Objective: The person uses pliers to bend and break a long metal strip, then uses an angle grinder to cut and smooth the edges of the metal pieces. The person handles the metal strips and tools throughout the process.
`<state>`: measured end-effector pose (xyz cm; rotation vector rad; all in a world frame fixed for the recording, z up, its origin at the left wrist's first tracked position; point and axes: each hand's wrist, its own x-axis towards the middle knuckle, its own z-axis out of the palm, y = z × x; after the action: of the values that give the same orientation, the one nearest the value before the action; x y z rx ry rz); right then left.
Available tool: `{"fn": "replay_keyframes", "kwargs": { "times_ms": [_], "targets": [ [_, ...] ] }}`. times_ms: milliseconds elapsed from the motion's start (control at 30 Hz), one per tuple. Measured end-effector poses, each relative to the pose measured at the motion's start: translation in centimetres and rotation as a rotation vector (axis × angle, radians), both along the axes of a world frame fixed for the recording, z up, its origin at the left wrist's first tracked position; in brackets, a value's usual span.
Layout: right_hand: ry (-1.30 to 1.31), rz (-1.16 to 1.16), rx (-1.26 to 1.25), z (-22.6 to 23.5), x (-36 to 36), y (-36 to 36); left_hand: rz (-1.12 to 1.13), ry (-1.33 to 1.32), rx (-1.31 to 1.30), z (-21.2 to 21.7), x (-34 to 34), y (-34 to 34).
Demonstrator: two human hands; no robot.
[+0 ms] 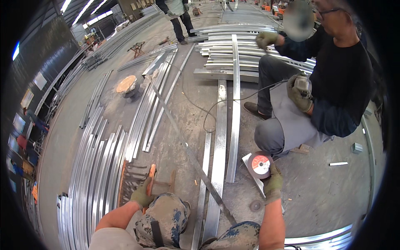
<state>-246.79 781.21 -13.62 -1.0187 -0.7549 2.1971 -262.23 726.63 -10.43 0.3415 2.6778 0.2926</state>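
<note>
My left hand point(143, 194), in a green-grey glove, is closed around a narrow orange bar point(152, 171) beside my left knee. Whether the bar belongs to something larger is hidden. My right hand point(273, 183), gloved alike, grips the edge of a round cutting disc point(261, 163) with a red and white label. The disc faces up above a pale angled metal piece point(246, 159) near the co-worker's knee. Another, smaller dark disc point(256, 205) lies on the floor below my right hand. Long steel tubes point(216, 162) run along the floor between my legs.
A seated co-worker point(346, 71) at the right holds an angle grinder point(303, 86), its cable point(207, 118) looping across the floor. Stacked steel profiles point(89, 179) lie at left, more point(250, 54) ahead. A round-topped stool point(126, 84) stands left; another person point(179, 18) stands far ahead.
</note>
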Motion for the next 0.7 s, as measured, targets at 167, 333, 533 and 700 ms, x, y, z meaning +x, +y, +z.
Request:
{"fn": "replay_keyframes", "kwargs": {
  "times_ms": [167,333,533,700],
  "targets": [
    [0.111,0.156,-0.031,2.6,-0.6,-1.2,0.099,-0.022,-0.054,-0.4,4.8,-2.6],
    [0.172,0.225,-0.063,1.7,-1.2,-4.9,0.086,-0.058,-0.081,-4.6,7.7,-6.4],
    [0.339,0.23,0.075,5.0,-1.6,-8.0,0.101,-0.015,0.009,-6.2,7.9,-7.8],
    [0.298,0.215,0.082,4.0,-1.6,-9.0,0.177,-0.162,0.155,-15.6,7.7,-17.0]
  ]
}}
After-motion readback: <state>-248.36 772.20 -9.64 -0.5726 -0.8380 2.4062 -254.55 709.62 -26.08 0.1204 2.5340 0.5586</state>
